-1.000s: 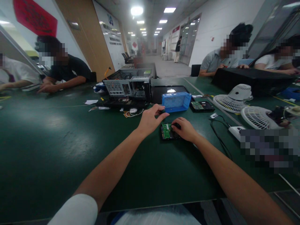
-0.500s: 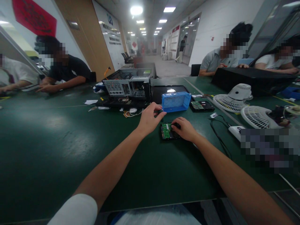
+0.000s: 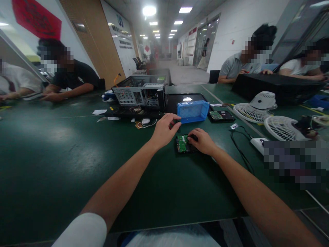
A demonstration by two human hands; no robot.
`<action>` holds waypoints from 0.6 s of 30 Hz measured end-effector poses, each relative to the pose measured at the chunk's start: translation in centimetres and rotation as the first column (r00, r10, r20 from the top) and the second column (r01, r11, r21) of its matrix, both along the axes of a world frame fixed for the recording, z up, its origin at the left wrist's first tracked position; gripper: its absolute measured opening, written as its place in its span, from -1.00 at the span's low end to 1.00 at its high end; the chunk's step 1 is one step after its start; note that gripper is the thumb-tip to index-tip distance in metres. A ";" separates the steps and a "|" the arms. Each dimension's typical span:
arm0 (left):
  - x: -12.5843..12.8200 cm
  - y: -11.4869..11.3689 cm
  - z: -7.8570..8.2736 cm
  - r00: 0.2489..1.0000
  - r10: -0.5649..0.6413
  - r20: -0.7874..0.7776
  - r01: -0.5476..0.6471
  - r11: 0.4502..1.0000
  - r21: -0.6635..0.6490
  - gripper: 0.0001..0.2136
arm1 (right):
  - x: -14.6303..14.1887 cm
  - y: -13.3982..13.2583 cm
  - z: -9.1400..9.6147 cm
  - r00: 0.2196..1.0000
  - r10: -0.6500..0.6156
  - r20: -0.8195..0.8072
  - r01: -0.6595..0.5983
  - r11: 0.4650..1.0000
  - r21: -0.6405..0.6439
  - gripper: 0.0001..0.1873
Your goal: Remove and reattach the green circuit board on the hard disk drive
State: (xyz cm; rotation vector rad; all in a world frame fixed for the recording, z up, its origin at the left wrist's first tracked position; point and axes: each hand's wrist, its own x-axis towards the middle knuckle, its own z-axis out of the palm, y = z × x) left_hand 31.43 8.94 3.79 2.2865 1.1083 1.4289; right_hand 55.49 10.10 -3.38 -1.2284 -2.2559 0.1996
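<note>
A hard drive [image 3: 182, 144] lies on the green table with its green circuit board facing up. My right hand [image 3: 202, 141] rests on the drive's right part, fingers curled and pressed to it, hiding that side. To the upper left, my left hand [image 3: 165, 130] is held in a pinch above the table, apart from the drive. A small dark and reddish object shows between its thumb and fingers, mostly hidden; its kind cannot be made out. Just beyond this hand, a blue plastic box [image 3: 194, 120] stands on its side with its opening towards me.
An opened computer case [image 3: 140, 96] stands behind on the left, near cables and paper scraps. A second hard drive [image 3: 221, 116], white fan parts [image 3: 253, 113] and a power strip [image 3: 259, 142] lie to the right. Other people sit along both sides of the table.
The fingers of my left hand have shifted slightly, and the small object in them now points lower. My right hand and the hard drive have stayed in place.
</note>
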 end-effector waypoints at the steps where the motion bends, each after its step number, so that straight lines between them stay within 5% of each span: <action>1: 0.0 0.0 0.0 1.000 -0.013 0.000 0.013 1.000 -0.006 -0.82 | 0.0 0.0 0.0 1.000 0.000 0.000 0.000 1.000 0.001 -0.88; 18: 0.1 0.0 0.0 0.997 -0.001 0.073 0.007 0.997 -0.081 -0.82 | 0.0 0.0 0.0 1.000 -0.002 0.000 0.002 1.000 0.002 -0.88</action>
